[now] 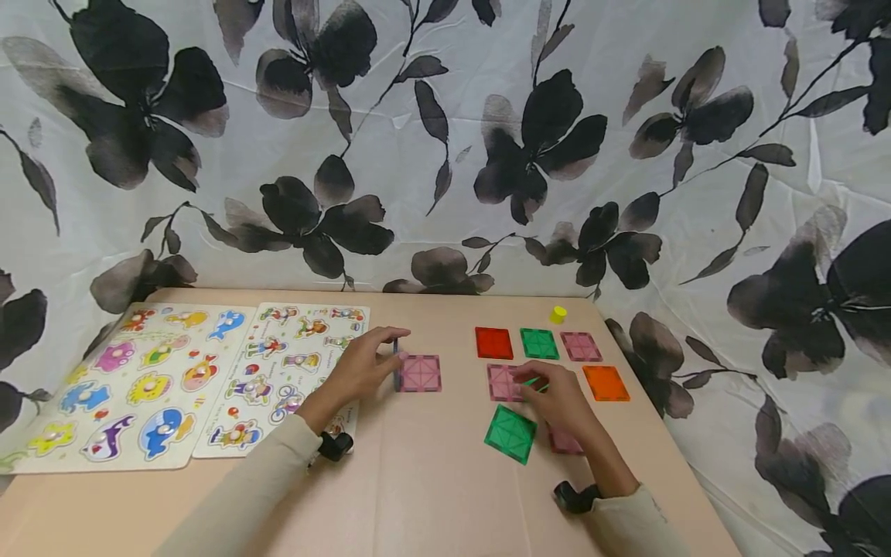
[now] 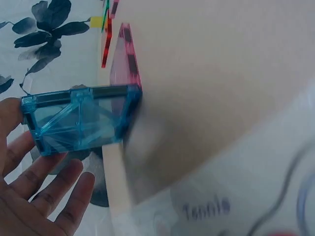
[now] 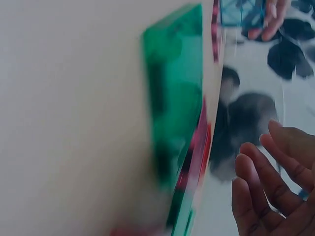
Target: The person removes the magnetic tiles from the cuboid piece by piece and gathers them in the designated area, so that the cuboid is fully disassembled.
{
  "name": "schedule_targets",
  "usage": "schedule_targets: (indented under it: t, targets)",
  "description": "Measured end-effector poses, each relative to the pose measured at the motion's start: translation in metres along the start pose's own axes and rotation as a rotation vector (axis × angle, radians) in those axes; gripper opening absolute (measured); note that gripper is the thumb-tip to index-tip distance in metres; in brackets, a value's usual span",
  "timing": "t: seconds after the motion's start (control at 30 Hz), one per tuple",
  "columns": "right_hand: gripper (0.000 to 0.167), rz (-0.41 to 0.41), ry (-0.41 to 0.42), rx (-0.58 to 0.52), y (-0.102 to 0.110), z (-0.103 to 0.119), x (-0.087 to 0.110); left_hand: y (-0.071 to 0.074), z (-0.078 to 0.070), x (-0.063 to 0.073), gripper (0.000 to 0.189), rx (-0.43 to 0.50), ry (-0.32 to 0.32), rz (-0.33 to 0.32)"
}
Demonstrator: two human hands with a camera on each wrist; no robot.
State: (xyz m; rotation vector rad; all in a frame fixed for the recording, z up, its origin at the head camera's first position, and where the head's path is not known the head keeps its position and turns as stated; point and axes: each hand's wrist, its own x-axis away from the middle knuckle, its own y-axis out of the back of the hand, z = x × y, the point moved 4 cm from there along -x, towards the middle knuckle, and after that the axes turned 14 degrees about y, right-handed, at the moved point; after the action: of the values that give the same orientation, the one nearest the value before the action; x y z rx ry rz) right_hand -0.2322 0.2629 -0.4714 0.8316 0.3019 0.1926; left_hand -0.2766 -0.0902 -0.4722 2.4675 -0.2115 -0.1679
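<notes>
My left hand (image 1: 365,363) pinches a blue see-through square tile (image 2: 81,120) near its edge. This tile stands upright along the left side of a pink tile (image 1: 421,374) that lies flat on the table. Over on the right, my right hand (image 1: 557,391) hovers above the tiles with loosely bent fingers and nothing between them in the right wrist view. Below it lie a second pink tile (image 1: 503,383) and a bit of green tile (image 1: 536,382), partly hidden by the fingers. A tilted green tile (image 1: 511,434) lies nearer me, beside a pink tile (image 1: 565,441) half covered by the wrist.
A red tile (image 1: 493,343), a green tile (image 1: 539,344), a pink tile (image 1: 581,346) and an orange tile (image 1: 606,383) lie at the right. Behind them is a small yellow piece (image 1: 558,315). Two sticker boards (image 1: 230,340) cover the table's left side. A flowered cloth (image 1: 445,155) hangs behind.
</notes>
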Motion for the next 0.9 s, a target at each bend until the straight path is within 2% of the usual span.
schedule_targets:
  t: [0.2,0.37,0.47,0.63,0.73,0.9]
  targets:
    - [0.035,0.09,0.103,-0.074,-0.035,0.028,-0.032,0.01,0.002,0.003,0.051,-0.121,0.01,0.043]
    - [0.053,0.194,0.175,-0.011,-0.063,0.046,-0.055,0.02,0.002,0.006,0.081,-0.289,0.01,0.093]
    - [0.064,0.252,0.197,0.059,-0.077,0.055,-0.067,0.025,0.002,0.005,0.091,-0.393,0.012,0.103]
    - [0.076,0.342,0.246,0.164,-0.095,0.066,-0.082,0.03,0.006,0.002,0.087,-0.541,-0.015,0.086]
    - [0.079,0.373,0.284,0.208,-0.103,0.072,-0.087,0.031,0.01,0.001,0.082,-0.573,-0.02,0.08]
    - [0.073,0.38,0.326,0.265,-0.109,0.078,-0.09,0.03,0.014,0.001,0.076,-0.59,-0.057,0.053]
